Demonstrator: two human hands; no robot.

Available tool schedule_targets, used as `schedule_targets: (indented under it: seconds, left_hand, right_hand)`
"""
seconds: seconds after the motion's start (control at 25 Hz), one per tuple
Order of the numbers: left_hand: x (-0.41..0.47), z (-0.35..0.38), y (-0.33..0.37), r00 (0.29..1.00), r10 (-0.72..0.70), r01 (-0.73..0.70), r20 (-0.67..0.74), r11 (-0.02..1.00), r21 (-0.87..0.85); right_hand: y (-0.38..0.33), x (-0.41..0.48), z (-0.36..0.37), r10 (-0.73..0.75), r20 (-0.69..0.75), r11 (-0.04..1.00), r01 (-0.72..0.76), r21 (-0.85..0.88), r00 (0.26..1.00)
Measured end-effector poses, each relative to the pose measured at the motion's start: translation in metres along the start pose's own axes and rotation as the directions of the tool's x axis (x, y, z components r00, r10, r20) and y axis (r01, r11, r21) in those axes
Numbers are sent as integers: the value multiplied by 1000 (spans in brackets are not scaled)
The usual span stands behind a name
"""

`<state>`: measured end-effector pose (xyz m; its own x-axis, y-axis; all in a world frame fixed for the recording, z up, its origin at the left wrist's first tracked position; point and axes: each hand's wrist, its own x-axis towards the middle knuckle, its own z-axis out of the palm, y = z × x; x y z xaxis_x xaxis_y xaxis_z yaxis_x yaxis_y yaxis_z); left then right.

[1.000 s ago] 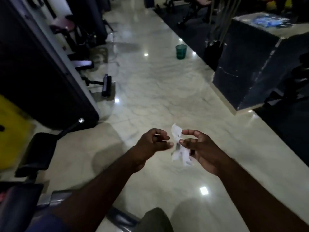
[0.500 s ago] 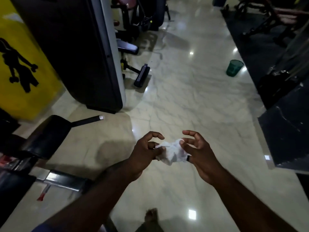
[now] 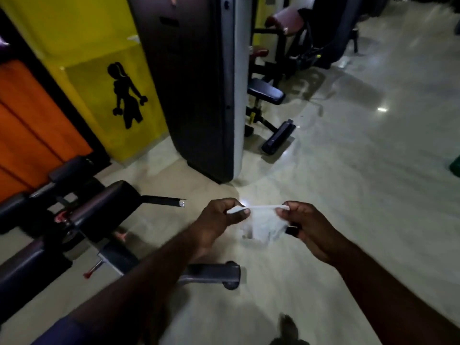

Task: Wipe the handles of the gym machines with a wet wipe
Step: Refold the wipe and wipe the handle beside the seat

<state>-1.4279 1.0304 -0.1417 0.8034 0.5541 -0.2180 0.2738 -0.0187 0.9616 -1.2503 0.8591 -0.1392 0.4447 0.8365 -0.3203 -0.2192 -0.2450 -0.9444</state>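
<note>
**A:** What do the person's hands hold?

**B:** Both grip the wet wipe. The left hand pinches one upper corner between the thumb and curled fingers. The right hand pinches the other corner, so the top edge runs taut between them. The rest hangs below in a crumpled sheet.

**A:** Where is the wipe?

**B:** It is in the air above the pale marble floor, near the middle of the view, and touches nothing but the fingers. A dark ring sits on a finger of the right hand, just beside the wipe's lower right edge.

**A:** And the machines?

**B:** A padded machine stands at the floor's left edge, with its black roller pads near the left forearm. A black bar with a silver cap sticks out of one pad toward the left hand, near it but apart. The machine's grey base foot lies on the floor under that forearm.

**A:** Further back?

**B:** A tall dark weight tower stands by the yellow wall, which bears a black figure with dumbbells. Beyond the tower is a black seat. A green container is cut off at the floor's right edge.
</note>
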Motion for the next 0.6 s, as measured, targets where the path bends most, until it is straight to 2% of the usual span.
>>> schedule_targets:
  seconds: [0.04,0.12,0.2,0.24,0.32,0.36,0.4,0.44,0.52,0.6]
  left_hand:
    - [5,4,2,995,-82,74,-48,986,-151]
    - [17,8,7,961,-230,158,-154,912,-379]
    - [30,7,7,886,-325,173,-330,894,-414]
    - [34,6,9,834,-346,179,-430,906,-383]
    - [35,2,10,728,-357,167,-585,920,-354]
    - [32,0,11,696,-332,142,-637,933,-331]
    - [30,-1,14,684,-294,115,-668,947,-298]
    - [31,-4,16,669,-268,86,-693,954,-286]
    - [37,-22,15,608,-295,-12,-737,925,-380]
    - [46,-50,10,569,-373,-93,-732,856,-509]
  right_hand:
    - [-4,16,-2,48,48,995,-52,82,998]
    - [-13,47,-5,110,103,988,-120,98,989]
    - [-17,84,-3,115,97,993,-117,13,989]
    - [-19,102,1,75,37,995,-72,-65,997]
    - [-26,130,21,-146,-87,925,105,-366,985]
    - [-31,133,36,-296,-54,838,232,-494,954]
    - [-35,132,51,-433,22,748,373,-549,901]
    - [-38,133,64,-526,113,674,494,-549,843]
    - [-43,151,91,-613,299,571,671,-473,731]
    - [-44,178,113,-574,491,527,755,-391,655]
